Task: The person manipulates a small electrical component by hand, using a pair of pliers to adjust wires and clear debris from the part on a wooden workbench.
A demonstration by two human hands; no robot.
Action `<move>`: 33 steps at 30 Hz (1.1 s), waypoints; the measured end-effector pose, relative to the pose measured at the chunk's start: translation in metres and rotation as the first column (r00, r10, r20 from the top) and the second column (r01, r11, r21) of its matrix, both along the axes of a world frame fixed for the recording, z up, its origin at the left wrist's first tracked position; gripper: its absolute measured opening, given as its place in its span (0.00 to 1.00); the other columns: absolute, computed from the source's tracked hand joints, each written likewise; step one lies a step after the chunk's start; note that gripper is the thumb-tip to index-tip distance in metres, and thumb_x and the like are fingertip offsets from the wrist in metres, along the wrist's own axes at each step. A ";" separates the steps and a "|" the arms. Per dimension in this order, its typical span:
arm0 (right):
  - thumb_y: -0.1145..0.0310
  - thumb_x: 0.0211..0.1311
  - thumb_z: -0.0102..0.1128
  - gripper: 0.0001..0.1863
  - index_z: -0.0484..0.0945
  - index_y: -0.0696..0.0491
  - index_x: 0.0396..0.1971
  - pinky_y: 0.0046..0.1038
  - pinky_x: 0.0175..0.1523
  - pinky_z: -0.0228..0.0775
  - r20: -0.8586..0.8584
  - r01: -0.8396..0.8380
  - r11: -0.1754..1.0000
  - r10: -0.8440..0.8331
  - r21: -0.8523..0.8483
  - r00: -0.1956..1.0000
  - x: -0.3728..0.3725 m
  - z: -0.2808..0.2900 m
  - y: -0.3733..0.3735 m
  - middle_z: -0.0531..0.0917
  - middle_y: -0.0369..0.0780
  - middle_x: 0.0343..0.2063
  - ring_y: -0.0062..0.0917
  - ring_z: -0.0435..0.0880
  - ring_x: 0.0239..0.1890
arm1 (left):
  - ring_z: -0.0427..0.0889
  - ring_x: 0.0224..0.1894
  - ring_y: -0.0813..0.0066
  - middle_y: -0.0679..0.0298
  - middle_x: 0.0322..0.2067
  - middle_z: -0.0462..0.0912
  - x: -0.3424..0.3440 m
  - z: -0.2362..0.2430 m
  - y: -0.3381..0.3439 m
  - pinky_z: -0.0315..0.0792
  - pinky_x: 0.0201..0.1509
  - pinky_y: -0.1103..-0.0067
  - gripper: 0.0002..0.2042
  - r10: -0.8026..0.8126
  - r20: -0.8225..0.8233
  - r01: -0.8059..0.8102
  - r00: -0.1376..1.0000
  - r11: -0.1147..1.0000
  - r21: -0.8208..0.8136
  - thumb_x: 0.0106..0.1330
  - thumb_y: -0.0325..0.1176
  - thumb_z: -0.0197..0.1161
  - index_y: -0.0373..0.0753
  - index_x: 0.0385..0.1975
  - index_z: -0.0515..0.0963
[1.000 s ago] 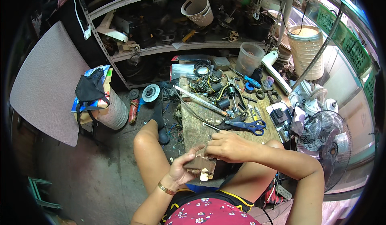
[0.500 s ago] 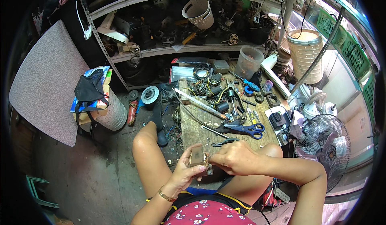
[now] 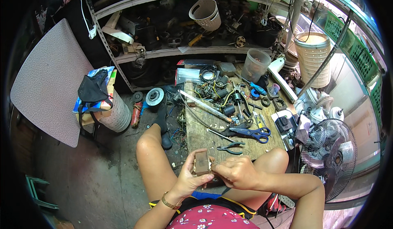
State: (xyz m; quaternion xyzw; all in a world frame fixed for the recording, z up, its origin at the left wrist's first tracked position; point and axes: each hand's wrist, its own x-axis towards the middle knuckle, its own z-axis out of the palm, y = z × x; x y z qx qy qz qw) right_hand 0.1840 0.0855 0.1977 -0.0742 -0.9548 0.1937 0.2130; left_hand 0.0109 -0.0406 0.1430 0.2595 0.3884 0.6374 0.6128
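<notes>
My left hand holds a small brown transformer above my lap, with the thumb along its lower edge and fingers around the far side. Close against the transformer's right side, my right hand is closed, its thumb and index finger pinched together. Whatever is in that pinch is too small or hidden. Just beyond my hands, dark-handled pliers lie on the wooden bench top. Blue-handled scissors rest farther back, beside a soldering-iron-like tool with a thin metal shaft that is partly covered.
Wires, motor parts and tools crowd the bench's far half, with a clear plastic bucket behind. A fan stands at the right. An angle grinder is left of the bench, near a bin. Shelves span the back.
The transformer has turned in my left hand, showing more of its broad brown face. My right hand has shifted slightly down, leaving the pliers in full view. The view has moved slightly.
</notes>
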 end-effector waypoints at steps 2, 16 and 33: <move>0.72 0.52 0.70 0.10 0.83 0.50 0.35 0.36 0.29 0.77 -0.015 0.041 0.999 -0.041 0.023 0.999 0.001 -0.006 -0.004 0.84 0.39 0.23 0.35 0.86 0.27 | 0.85 0.42 0.78 0.60 0.57 0.78 0.003 -0.001 0.002 0.79 0.29 0.84 0.42 0.059 -0.143 -0.054 0.988 0.998 0.035 0.60 0.25 0.78 0.45 0.72 0.60; 0.73 0.56 0.69 0.06 0.79 0.52 0.30 0.39 0.30 0.74 0.025 0.014 0.982 -0.010 -0.189 1.000 0.006 0.006 0.008 0.80 0.43 0.21 0.39 0.84 0.26 | 0.83 0.37 0.82 0.62 0.55 0.81 0.008 0.010 -0.004 0.76 0.27 0.84 0.37 0.112 -0.172 -0.116 0.979 0.993 -0.014 0.58 0.28 0.80 0.41 0.65 0.63; 0.72 0.55 0.69 0.07 0.85 0.49 0.36 0.37 0.37 0.64 -0.007 0.017 0.984 -0.019 -0.179 1.000 0.004 -0.018 0.027 0.82 0.38 0.26 0.35 0.80 0.31 | 0.80 0.32 0.85 0.65 0.44 0.81 0.004 0.014 0.002 0.73 0.25 0.86 0.36 0.204 -0.196 -0.216 0.959 0.975 -0.044 0.58 0.28 0.81 0.42 0.62 0.64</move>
